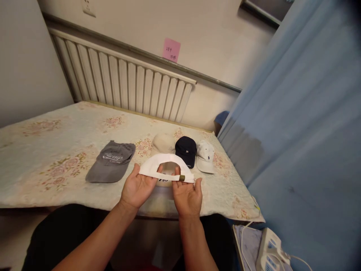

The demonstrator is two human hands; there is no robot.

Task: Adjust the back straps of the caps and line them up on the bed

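Observation:
Between my two hands is a white baseball cap [153, 164], lifted above the bed's front part, its rear opening and strap with a dark metal buckle facing me. My left hand [139, 188] grips its left side, thumb outside and fingers under the strap. On the right, my right hand [187, 195] supports the strap near the buckle, palm up. Past it, a beige cap [163, 143], a navy cap [185, 148] and a pale grey-white cap [205, 154] lie in a row. A grey cap with white lettering [114, 160] rests to the left.
A floral-covered bed [84, 128] lies before me, with a white radiator [126, 81] along the wall behind. A blue curtain [296, 124] hangs at the right. Low at the right, a white power strip [270, 248] with cables sits on a small surface.

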